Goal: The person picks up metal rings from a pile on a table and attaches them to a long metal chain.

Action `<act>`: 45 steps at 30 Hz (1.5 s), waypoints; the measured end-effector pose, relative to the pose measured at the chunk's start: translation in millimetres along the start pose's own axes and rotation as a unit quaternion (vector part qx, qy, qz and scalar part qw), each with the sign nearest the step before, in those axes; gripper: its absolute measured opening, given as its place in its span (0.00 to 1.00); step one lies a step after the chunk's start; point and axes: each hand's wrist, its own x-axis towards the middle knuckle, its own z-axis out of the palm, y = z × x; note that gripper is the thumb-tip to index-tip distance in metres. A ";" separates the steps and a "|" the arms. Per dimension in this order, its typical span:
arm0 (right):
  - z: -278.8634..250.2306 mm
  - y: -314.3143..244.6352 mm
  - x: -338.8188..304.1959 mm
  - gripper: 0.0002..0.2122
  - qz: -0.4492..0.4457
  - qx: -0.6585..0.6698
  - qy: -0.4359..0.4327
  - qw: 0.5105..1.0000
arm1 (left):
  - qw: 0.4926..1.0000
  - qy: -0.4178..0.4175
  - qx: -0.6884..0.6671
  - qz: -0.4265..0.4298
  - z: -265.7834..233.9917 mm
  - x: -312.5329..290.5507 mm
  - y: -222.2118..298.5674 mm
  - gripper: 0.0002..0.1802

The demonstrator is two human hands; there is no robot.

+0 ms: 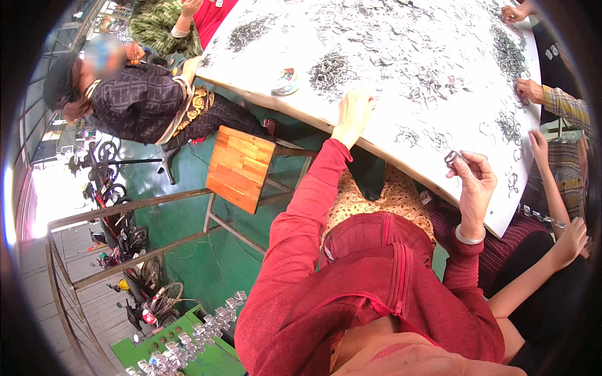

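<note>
My right hand (475, 185) is raised over the near right part of the white table (433, 160). Its thumb and fingers pinch a small dark metal buckle-like piece (451, 158). At the table's near edge is my left hand (354, 116), back turned up and fingers curled down together. Whatever its fingertips may hold is hidden. Just beyond it lies a dark heap of similar pieces (330, 72). Smaller loose clusters (436, 139) are spread on the tabletop between my hands.
Several people work around the table; a checked sleeve (567, 105) reaches in from the right. A person in dark patterned clothes (135, 103) is at the left. A wooden stool (239, 168) stands left of me. Shiny metal parts (182, 351) line a green surface at lower left.
</note>
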 end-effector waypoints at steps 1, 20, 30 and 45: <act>3.0 -1.8 5.2 0.08 -0.001 -0.001 -0.007 1.000 | 1.000 0.020 0.017 0.013 5.5 -1.1 -2.2 0.09; 43.1 32.4 20.0 0.10 0.060 0.022 -0.074 0.995 | 0.889 0.043 -0.432 -0.148 -38.4 1.4 29.8 0.10; 42.0 58.0 3.6 0.09 -0.005 -0.026 -0.071 0.997 | 0.890 -0.025 -0.450 -0.072 -33.9 -78.2 98.0 0.07; 31.1 52.8 24.7 0.07 -0.016 -0.178 -0.131 0.975 | 0.873 0.019 -0.466 -0.139 -36.0 -99.2 98.8 0.06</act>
